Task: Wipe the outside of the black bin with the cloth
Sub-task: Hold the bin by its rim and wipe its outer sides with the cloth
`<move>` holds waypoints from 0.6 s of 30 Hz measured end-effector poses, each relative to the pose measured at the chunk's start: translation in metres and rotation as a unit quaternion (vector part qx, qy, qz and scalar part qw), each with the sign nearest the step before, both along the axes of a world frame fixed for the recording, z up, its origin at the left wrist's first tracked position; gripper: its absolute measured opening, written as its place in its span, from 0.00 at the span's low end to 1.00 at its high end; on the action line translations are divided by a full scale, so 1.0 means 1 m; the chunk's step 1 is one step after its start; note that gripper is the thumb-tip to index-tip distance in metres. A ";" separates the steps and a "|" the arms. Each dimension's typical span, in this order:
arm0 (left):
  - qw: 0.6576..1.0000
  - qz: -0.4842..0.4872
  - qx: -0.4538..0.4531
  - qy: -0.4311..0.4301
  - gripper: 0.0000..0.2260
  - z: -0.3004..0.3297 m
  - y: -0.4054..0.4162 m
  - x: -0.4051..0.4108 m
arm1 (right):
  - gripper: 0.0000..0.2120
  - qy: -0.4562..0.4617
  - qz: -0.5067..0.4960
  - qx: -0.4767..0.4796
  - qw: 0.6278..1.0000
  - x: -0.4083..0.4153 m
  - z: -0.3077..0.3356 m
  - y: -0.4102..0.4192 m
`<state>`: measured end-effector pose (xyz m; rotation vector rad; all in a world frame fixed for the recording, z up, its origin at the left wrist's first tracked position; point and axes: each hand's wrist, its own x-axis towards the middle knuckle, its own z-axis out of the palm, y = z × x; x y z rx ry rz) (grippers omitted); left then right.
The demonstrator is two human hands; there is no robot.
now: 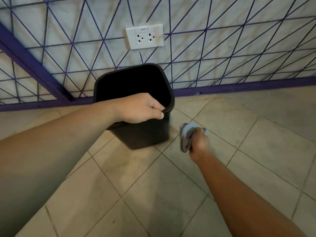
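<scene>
A black bin (145,134) stands on the tiled floor close to the wall, its open mouth dark and tilted a little toward me. My left hand (140,108) grips the bin's near rim, thumb outside and fingers curled over the edge. My right hand (199,142) is shut on a bunched grey cloth (186,135), held low to the right of the bin. A small gap of floor separates the cloth from the bin's right side.
Behind the bin a wall with a purple line pattern carries a white double socket (145,38). A purple skirting strip (239,88) runs along the wall's foot. Beige floor tiles (153,194) spread in front and to the right.
</scene>
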<state>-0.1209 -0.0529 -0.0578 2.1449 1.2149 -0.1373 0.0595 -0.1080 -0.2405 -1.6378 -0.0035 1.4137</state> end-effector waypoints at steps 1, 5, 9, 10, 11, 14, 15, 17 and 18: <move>1.000 -0.011 -0.003 0.018 0.12 0.002 -0.001 -0.004 | 0.30 0.014 -0.009 0.005 1.000 0.004 0.002 -0.004; 0.996 -0.021 -0.003 0.087 0.16 0.007 -0.012 -0.016 | 0.22 0.051 -0.027 0.072 0.996 0.006 0.009 -0.021; 0.988 0.015 0.056 0.141 0.32 -0.009 -0.030 -0.006 | 0.21 0.128 -0.040 0.097 0.986 0.008 -0.005 -0.029; 0.985 0.017 0.081 0.149 0.31 -0.015 -0.034 -0.002 | 0.25 0.145 -0.030 0.103 0.984 0.008 -0.005 -0.032; 0.985 0.023 0.100 0.139 0.27 -0.021 -0.038 0.000 | 0.26 0.157 -0.020 0.106 0.982 0.007 -0.004 -0.034; 0.991 0.063 0.092 0.068 0.19 -0.031 -0.042 -0.001 | 0.22 0.189 0.029 0.137 0.972 0.004 0.002 -0.038; 0.993 0.064 0.083 0.053 0.19 -0.033 -0.042 -0.005 | 0.23 0.185 0.052 0.144 0.971 0.004 0.004 -0.038; 0.996 0.047 0.061 0.042 0.19 -0.030 -0.040 -0.014 | 0.25 0.180 0.106 0.147 0.967 0.003 0.006 -0.036; 0.998 0.037 0.042 0.041 0.17 -0.027 -0.038 -0.020 | 0.23 0.177 0.124 0.149 0.965 0.003 0.007 -0.036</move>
